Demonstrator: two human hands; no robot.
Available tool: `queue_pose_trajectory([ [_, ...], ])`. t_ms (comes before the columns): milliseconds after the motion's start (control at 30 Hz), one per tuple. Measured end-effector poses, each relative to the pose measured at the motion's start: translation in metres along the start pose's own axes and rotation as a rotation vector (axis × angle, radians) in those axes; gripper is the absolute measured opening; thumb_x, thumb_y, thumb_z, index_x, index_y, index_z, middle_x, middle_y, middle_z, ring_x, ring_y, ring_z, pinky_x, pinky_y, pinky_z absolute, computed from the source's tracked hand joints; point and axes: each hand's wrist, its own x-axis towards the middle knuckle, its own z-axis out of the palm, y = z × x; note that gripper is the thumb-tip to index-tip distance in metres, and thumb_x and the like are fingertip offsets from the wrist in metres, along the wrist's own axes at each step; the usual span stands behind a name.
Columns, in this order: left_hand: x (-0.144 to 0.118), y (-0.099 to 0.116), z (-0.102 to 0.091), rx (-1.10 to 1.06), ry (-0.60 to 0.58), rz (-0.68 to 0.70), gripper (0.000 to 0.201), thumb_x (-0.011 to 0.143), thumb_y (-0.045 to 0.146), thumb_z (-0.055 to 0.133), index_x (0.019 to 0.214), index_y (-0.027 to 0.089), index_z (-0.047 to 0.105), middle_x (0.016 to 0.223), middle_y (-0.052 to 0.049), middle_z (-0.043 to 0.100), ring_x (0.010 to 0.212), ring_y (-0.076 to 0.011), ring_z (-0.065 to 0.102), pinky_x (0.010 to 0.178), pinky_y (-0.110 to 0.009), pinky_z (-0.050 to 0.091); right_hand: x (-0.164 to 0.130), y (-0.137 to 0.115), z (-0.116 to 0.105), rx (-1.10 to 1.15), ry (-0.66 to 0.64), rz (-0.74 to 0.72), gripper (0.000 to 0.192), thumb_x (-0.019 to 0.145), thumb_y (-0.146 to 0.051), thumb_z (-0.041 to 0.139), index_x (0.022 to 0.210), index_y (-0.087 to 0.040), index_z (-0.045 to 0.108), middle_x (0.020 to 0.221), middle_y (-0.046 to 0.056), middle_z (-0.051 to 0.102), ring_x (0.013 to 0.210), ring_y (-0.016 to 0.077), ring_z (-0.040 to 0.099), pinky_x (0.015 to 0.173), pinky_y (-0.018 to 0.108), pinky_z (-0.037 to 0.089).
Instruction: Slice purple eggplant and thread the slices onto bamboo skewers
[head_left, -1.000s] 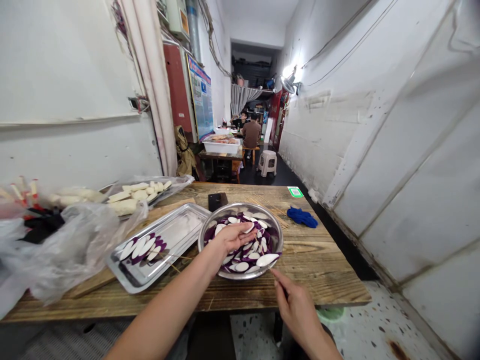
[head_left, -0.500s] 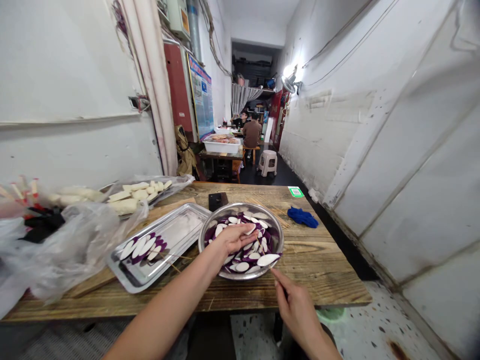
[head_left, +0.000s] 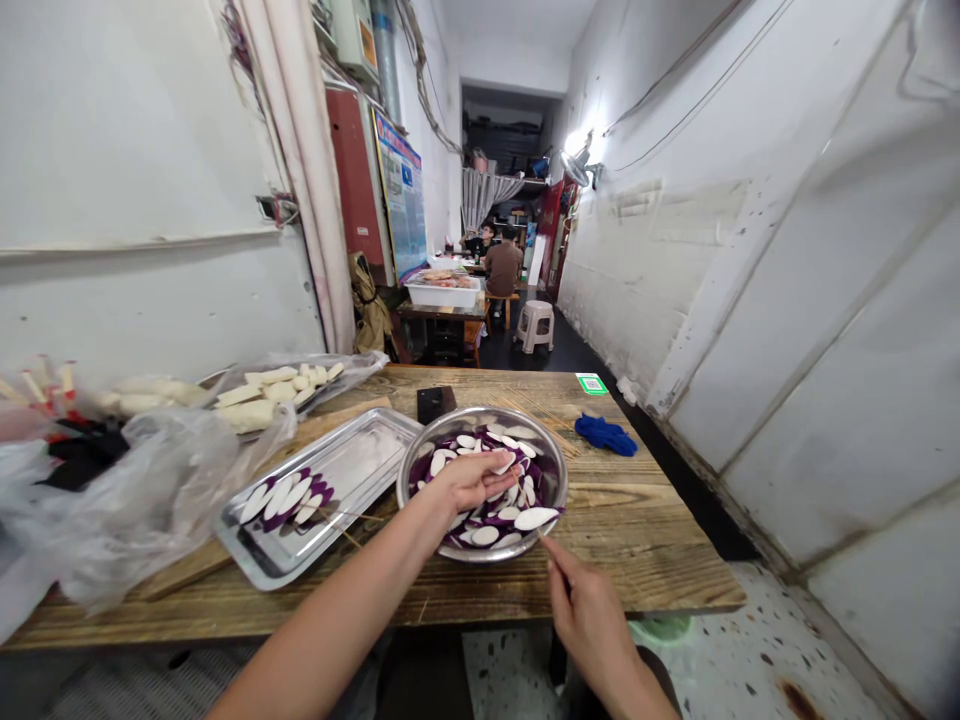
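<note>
A: What is the left hand (head_left: 476, 481) doing?

B: Reaching over the steel bowl (head_left: 557, 465), palm turning upward, fingers half extending, the thumb pinching a white slice (head_left: 506, 462) against them.

A: And the right hand (head_left: 592, 600)?

B: Curling in front of the bowl's near right side, gripping a thin stick (head_left: 542, 537) between thumb and forefinger. A larger slice (head_left: 536, 519) is sitting at that stick, over the rim; I cannot tell how far the point is passing through.

A: Where are the other slices?

B: Purple-edged slices (head_left: 484, 535) are filling much of the bowl, which is standing on the wooden table (head_left: 645, 540). More, a skewered row (head_left: 289, 497), are lying on the metal tray (head_left: 367, 440) just left of it, sticks pointing toward the bowl.

A: Around them?

B: Loose sticks (head_left: 551, 422) are lying behind the bowl, a blue cloth item (head_left: 605, 434) resting to their right. Pale pieces (head_left: 277, 385) are lying behind the tray. Farther back, a person in brown (head_left: 504, 266) is sitting near a plastic stool (head_left: 535, 326).
</note>
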Motion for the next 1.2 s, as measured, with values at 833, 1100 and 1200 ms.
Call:
queue_pose_trajectory([
  [833, -0.019, -0.015, 0.017, 0.151, -0.111, -0.065, 0.023, 0.061, 0.025, 0.070, 0.075, 0.011, 0.059, 0.069, -0.005, 0.063, 0.066, -0.0153, 0.060, 0.069, -0.035, 0.049, 0.011, 0.015, 0.005, -0.170, 0.271, -0.104, 0.038, 0.084, -0.026, 0.032, 0.104, -0.006, 0.059, 0.076, 0.012, 0.069, 0.051, 0.0173, 0.063, 0.049, 0.024, 0.048],
  [1100, 0.007, 0.040, -0.020, 1.263, 0.170, 0.538, 0.011, 0.058, 0.022, 0.067, 0.067, 0.017, 0.065, 0.065, -0.002, 0.062, 0.071, -0.0177, 0.056, 0.070, -0.026, 0.040, 0.004, 0.023, -0.004, -0.118, 0.249, 0.003, 0.037, 0.084, -0.026, 0.034, 0.106, -0.009, 0.058, 0.081, 0.010, 0.069, 0.052, 0.0162, 0.063, 0.050, 0.024, 0.048],
  [1200, 0.021, 0.031, -0.023, 1.532, 0.037, 0.577, 0.021, 0.044, 0.010, 0.071, 0.062, 0.019, 0.065, 0.068, -0.003, 0.062, 0.080, -0.0218, 0.055, 0.075, -0.026, 0.037, 0.003, 0.023, -0.002, -0.116, 0.239, -0.004, 0.037, 0.085, -0.026, 0.032, 0.106, -0.009, 0.058, 0.083, 0.011, 0.069, 0.058, 0.0173, 0.065, 0.052, 0.024, 0.049],
])
